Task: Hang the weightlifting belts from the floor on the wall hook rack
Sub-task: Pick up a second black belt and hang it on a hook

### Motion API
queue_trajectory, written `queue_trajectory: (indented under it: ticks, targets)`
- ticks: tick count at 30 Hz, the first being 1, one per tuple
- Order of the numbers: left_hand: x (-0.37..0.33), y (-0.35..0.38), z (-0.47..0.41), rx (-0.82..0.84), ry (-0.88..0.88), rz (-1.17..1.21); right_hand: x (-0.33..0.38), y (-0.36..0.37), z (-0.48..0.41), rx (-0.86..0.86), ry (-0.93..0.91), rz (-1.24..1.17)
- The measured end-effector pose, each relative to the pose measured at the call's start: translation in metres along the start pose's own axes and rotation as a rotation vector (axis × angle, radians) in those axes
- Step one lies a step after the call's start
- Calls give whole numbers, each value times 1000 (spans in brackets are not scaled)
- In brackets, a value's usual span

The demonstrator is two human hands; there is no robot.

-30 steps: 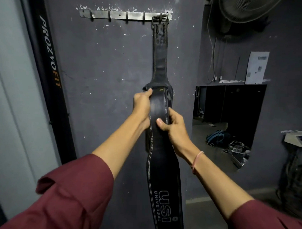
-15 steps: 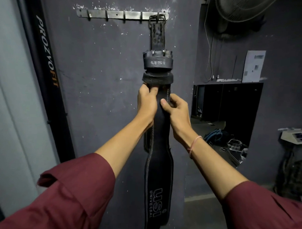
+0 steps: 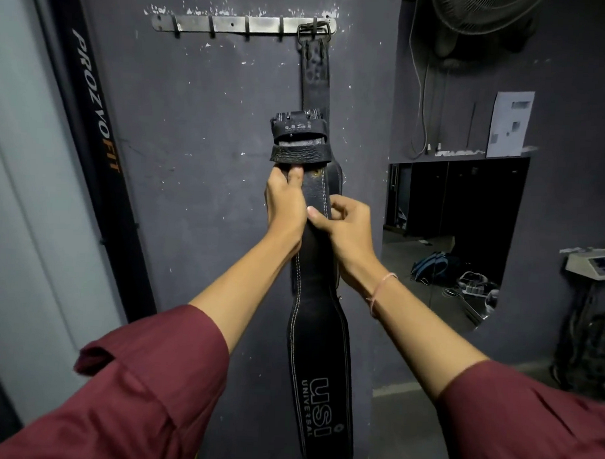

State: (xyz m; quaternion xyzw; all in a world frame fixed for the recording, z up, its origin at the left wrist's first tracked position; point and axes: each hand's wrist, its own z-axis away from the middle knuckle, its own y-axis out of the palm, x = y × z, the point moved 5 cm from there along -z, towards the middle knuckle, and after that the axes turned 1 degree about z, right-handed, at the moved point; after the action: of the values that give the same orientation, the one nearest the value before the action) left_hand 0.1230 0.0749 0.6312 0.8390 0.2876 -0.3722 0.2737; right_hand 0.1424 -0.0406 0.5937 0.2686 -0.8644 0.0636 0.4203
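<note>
Dark grey wall (image 3: 201,129), paint chipped; steel hook rack (image 3: 233,23) screwed high on it.

Held belt (image 3: 315,350): black leather, white stitching, "USI UNIVERSAL" near the low end. It hangs upright in front of the wall. Its upper end (image 3: 298,126) sits below the rack, short of any hook.

Left hand (image 3: 285,201) is clamped round the belt's left edge just under that end. Right hand (image 3: 349,227) pinches the right edge beside it, thumb across the face. The two hands are close together.

Behind hangs the hung belt (image 3: 315,75), caught by its buckle (image 3: 315,28) on the rightmost hook. The four hooks to its left look free.

Judgement: the step is lifting the top end to a hook. Best aimed at the free hook (image 3: 281,28) next along, not the occupied one. The long tail looks heavy and likely to swing, so one hand should keep bearing it until the hook takes the weight.

Outward: wall fan (image 3: 473,15) upper right; black upright (image 3: 93,101) lettered "PROZVOFIT" at left.
</note>
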Motion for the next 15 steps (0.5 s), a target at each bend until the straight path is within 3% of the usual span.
queue_trajectory:
  ticks: [6, 11, 15]
  targets:
    - [8, -16, 3, -11, -28, 49, -85, -17, 67, 152, 286, 50]
    - [14, -12, 12, -8, -69, 25, -24, -12, 13, 21, 108, 84]
    - [-2, -10, 16, -6, -19, -56, 7, -5, -24, 46, 87, 163]
